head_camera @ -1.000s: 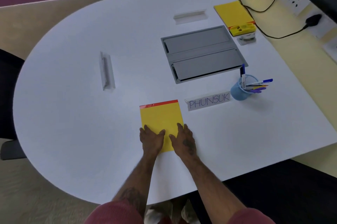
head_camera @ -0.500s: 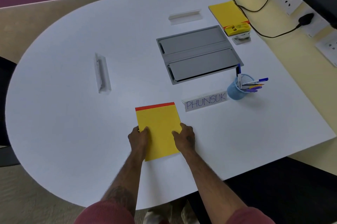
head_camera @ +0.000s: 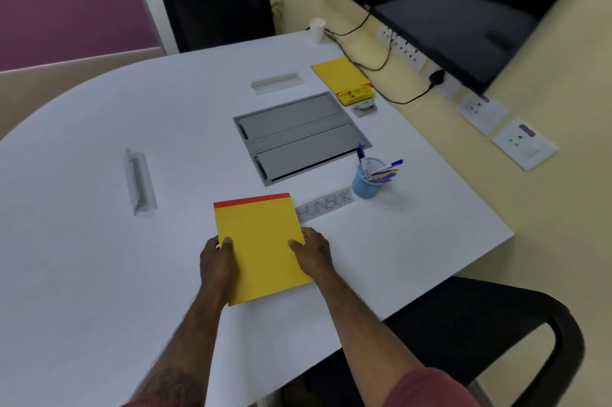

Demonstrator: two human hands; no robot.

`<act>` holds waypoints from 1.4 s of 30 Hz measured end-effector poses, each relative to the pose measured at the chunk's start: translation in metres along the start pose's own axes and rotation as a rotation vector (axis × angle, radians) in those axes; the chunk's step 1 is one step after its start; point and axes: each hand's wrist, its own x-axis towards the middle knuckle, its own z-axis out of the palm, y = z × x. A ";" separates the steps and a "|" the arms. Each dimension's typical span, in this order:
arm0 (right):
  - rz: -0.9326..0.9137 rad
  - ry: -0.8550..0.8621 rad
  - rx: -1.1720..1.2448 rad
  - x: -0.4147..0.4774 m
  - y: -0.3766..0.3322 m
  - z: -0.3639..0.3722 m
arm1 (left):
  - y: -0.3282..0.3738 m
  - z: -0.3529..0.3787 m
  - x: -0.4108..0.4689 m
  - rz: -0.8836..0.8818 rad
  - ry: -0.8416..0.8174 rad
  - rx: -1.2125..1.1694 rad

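Yellow pad [head_camera: 261,247], edges clamped in fingers of left hand [head_camera: 216,259] and right hand [head_camera: 313,254]; hazard: corner could knock the name card [head_camera: 326,205].

Yellow pad [head_camera: 261,247]: smooth matt paper with an orange-red strip along the top edge.
Table [head_camera: 82,274]: white laminate, smooth, low sheen.
Cable hatch [head_camera: 298,135]: grey, metal-looking, matt.
Pen cup [head_camera: 366,184]: blue plastic, faintly glossy.
Name card [head_camera: 326,206]: white paper.
Screen [head_camera: 463,25]: black, glossy.
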 end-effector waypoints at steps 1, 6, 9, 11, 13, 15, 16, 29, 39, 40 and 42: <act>-0.014 0.015 0.025 -0.006 0.002 -0.016 | 0.009 0.007 -0.013 0.034 -0.004 -0.004; -0.049 0.054 0.103 -0.020 0.000 -0.070 | 0.038 0.029 -0.050 0.147 -0.023 -0.033; -0.109 0.091 0.123 -0.028 0.008 -0.121 | 0.058 0.059 -0.084 0.220 -0.031 -0.058; -0.162 0.110 0.107 -0.036 0.030 -0.173 | 0.070 0.098 -0.122 0.263 -0.028 -0.081; -0.187 0.125 0.109 -0.035 0.039 -0.206 | 0.084 0.123 -0.142 0.285 -0.027 -0.099; -0.218 0.145 0.104 -0.036 0.046 -0.238 | 0.094 0.147 -0.160 0.280 -0.020 -0.121; -0.226 0.153 0.105 -0.036 0.057 -0.264 | 0.103 0.168 -0.177 0.290 -0.028 -0.128; -0.225 0.136 0.262 -0.001 0.132 -0.396 | 0.139 0.303 -0.232 0.220 -0.142 -0.225; -0.080 0.202 0.460 0.062 0.164 -0.415 | 0.157 0.369 -0.199 0.237 -0.305 -0.241; -0.071 0.202 0.468 0.072 0.164 -0.421 | 0.159 0.377 -0.193 0.240 -0.327 -0.247; -0.067 0.224 0.486 0.083 0.164 -0.429 | 0.159 0.383 -0.190 0.243 -0.349 -0.216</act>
